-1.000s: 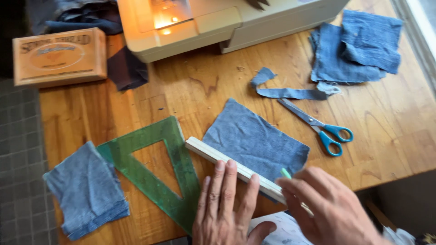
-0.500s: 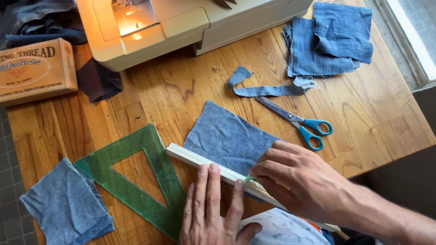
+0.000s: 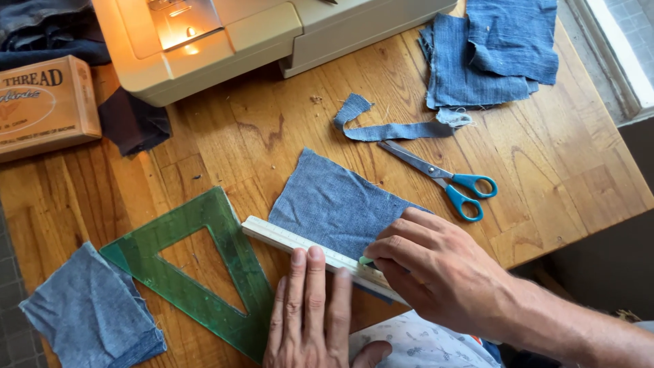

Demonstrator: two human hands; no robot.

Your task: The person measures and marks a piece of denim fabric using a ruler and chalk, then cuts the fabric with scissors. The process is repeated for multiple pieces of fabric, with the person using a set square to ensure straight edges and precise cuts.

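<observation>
Right hand (image 3: 436, 272) slid left along ruler (image 3: 320, 257), gripping green marker (image 3: 366, 261), left hand (image 3: 313, 320) flat, ruler slanting upper-left to lower-right

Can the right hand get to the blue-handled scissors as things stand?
Probably yes. The scissors lie flat on the table just beyond the right hand, with bare wood between. But its fingertips pinch a small green marker against the ruler.
</observation>
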